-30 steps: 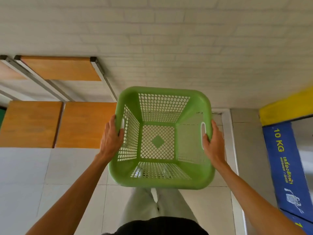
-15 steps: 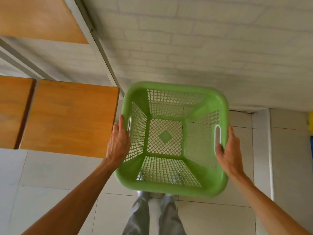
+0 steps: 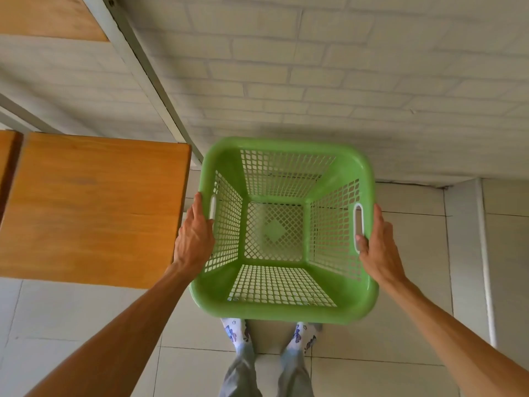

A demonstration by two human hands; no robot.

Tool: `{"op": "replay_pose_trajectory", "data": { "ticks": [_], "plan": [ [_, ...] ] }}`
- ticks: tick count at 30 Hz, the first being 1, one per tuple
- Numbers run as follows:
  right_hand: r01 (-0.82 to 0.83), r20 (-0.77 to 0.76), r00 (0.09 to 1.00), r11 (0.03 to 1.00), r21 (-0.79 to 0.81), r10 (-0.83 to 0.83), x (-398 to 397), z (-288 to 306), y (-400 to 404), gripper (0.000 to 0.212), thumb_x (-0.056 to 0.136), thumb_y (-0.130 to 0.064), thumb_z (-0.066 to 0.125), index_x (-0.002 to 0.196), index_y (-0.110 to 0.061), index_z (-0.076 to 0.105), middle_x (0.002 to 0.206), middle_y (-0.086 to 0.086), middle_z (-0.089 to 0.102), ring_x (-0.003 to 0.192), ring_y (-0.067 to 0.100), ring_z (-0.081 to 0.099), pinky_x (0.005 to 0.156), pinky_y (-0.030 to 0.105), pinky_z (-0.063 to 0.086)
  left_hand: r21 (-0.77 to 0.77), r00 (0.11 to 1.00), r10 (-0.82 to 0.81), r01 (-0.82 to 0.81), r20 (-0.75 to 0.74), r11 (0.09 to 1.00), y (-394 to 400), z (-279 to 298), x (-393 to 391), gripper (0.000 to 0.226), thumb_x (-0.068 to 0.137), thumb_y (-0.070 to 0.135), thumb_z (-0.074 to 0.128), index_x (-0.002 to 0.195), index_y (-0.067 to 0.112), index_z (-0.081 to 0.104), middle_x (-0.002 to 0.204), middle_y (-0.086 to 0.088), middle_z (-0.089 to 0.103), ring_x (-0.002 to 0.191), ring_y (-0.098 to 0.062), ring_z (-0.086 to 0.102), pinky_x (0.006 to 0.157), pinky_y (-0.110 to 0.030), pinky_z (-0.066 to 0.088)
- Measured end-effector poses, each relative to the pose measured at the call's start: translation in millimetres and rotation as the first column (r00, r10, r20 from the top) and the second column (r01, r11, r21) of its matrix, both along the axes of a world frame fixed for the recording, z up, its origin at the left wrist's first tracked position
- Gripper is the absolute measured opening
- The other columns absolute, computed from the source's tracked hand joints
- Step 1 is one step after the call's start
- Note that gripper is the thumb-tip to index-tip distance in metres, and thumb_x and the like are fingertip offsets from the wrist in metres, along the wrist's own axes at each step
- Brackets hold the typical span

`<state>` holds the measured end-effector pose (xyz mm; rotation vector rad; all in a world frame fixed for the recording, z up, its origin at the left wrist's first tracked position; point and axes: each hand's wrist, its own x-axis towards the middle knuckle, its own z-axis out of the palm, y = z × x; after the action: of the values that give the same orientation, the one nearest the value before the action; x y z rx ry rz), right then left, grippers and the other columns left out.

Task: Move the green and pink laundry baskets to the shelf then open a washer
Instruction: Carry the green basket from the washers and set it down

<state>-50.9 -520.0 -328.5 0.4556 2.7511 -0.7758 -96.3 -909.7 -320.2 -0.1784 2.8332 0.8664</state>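
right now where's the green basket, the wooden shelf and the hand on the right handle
green basket (image 3: 286,309), head view, near rim
wooden shelf (image 3: 94,207), head view, middle of the top board
right hand (image 3: 378,250), head view, back of the hand

green basket (image 3: 286,310) empty | left hand (image 3: 194,239), right hand (image 3: 378,250) gripping its sides | wooden shelf (image 3: 94,207) just left

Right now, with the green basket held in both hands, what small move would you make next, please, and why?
Probably carry the green basket leftward over the wooden shelf: left hand and right hand hold its sides, and it hangs beside the shelf, above floor.
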Motion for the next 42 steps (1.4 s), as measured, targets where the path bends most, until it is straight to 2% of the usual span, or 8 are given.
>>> {"op": "replay_pose_trajectory", "data": {
  "ticks": [7, 9, 13, 15, 23, 26, 33, 42],
  "plan": [
    [-0.018, 0.003, 1.0, 0.999, 0.04, 0.018, -8.2, -20.8, -3.4, 0.082, 0.099, -0.015, 0.062, 0.162, -0.013, 0.01, 0.122, 0.022, 0.049, 0.058, 0.001, 0.039, 0.047, 0.009, 0.026, 0.014, 0.999, -0.037, 0.037, 0.013, 0.999, -9.0, -23.6, -3.7, 0.074, 0.095, 0.001, 0.06, 0.157, 0.004, 0.02, 0.121, -0.026, 0.061, 0.074, -0.016, 0.057, 0.055, -0.022, 0.048],
    [-0.01, -0.018, 1.0, 0.999, 0.044, 0.011, -11.1, -23.3, -4.3, 0.081, 0.099, -0.015, 0.062, 0.162, -0.012, 0.011, 0.12, 0.022, 0.049, 0.06, 0.007, 0.042, 0.048, 0.012, 0.029, 0.025, 0.999, -0.033, 0.033, 0.002, 0.999, -9.2, -26.2, -8.1, 0.073, 0.096, 0.0, 0.06, 0.157, 0.004, 0.02, 0.12, -0.026, 0.062, 0.075, -0.016, 0.058, 0.055, -0.024, 0.051],
    [-0.021, -0.036, 0.999, 0.998, 0.057, 0.023, -15.8, -23.9, -5.7, 0.083, 0.098, -0.015, 0.063, 0.162, -0.012, 0.011, 0.123, 0.024, 0.05, 0.072, 0.025, 0.052, 0.059, 0.029, 0.041, 0.023, 1.0, -0.025, 0.025, -0.01, 0.999, -10.8, -26.9, -13.7, 0.072, 0.098, 0.002, 0.057, 0.158, 0.004, 0.018, 0.132, -0.027, 0.058, 0.09, -0.028, 0.066, 0.068, -0.048, 0.063],
    [-0.034, -0.035, 0.999, 0.998, 0.053, 0.036, -15.7, -24.4, -6.3, 0.085, 0.097, -0.016, 0.065, 0.162, -0.013, 0.01, 0.125, 0.024, 0.05, 0.079, 0.033, 0.061, 0.06, 0.031, 0.044, 0.013, 1.0, -0.021, 0.021, -0.006, 1.0, -11.6, -25.7, -15.3, 0.072, 0.098, 0.003, 0.056, 0.158, 0.005, 0.018, 0.134, -0.026, 0.057, 0.095, -0.034, 0.068, 0.068, -0.052, 0.063],
    [-0.049, -0.018, 0.999, 0.997, 0.058, 0.05, -18.8, -22.7, -11.7, 0.088, 0.095, -0.016, 0.068, 0.161, -0.016, 0.011, 0.126, 0.023, 0.051, 0.084, 0.038, 0.066, 0.061, 0.032, 0.046, 0.006, 1.0, -0.026, 0.025, 0.014, 1.0, -20.2, -26.1, -16.2, 0.073, 0.096, -0.001, 0.058, 0.158, 0.001, 0.018, 0.137, -0.027, 0.055, 0.094, -0.033, 0.068, 0.067, -0.039, 0.061],
    [-0.067, -0.009, 0.998, 0.997, 0.047, 0.068, -19.2, -20.0, -11.6, 0.089, 0.095, -0.015, 0.068, 0.161, -0.013, 0.009, 0.128, 0.024, 0.05, 0.084, 0.038, 0.067, 0.06, 0.036, 0.054, 0.006, 0.999, -0.026, 0.026, 0.028, 1.0, -21.0, -25.0, -17.1, 0.074, 0.097, 0.002, 0.059, 0.158, 0.003, 0.017, 0.138, -0.027, 0.054, 0.103, -0.037, 0.067, 0.074, -0.045, 0.062],
    [-0.074, 0.054, 0.996, 0.997, 0.006, 0.073, -21.8, -8.9, -10.3, 0.095, 0.092, -0.016, 0.073, 0.162, -0.01, 0.009, 0.142, 0.027, 0.045, 0.107, 0.045, 0.064, 0.084, 0.049, 0.056, 0.012, 0.996, -0.023, 0.022, 0.087, 1.0, -20.1, -17.8, -19.6, 0.076, 0.097, 0.005, 0.058, 0.159, 0.006, 0.014, 0.139, -0.026, 0.052, 0.109, -0.039, 0.064, 0.078, -0.051, 0.062],
    [-0.115, 0.175, 0.979, 0.991, 0.064, 0.102, -20.8, 1.7, -14.1, 0.101, 0.094, -0.018, 0.07, 0.163, -0.019, -0.004, 0.125, 0.024, 0.051, 0.086, 0.039, 0.067, 0.064, 0.041, 0.052, -0.035, 0.987, 0.004, 0.001, 0.162, 0.999, -15.0, -12.5, -19.0, 0.077, 0.096, -0.005, 0.053, 0.16, 0.01, 0.013, 0.127, -0.026, 0.055, 0.101, -0.033, 0.061, 0.076, -0.049, 0.06]
  ]
}}
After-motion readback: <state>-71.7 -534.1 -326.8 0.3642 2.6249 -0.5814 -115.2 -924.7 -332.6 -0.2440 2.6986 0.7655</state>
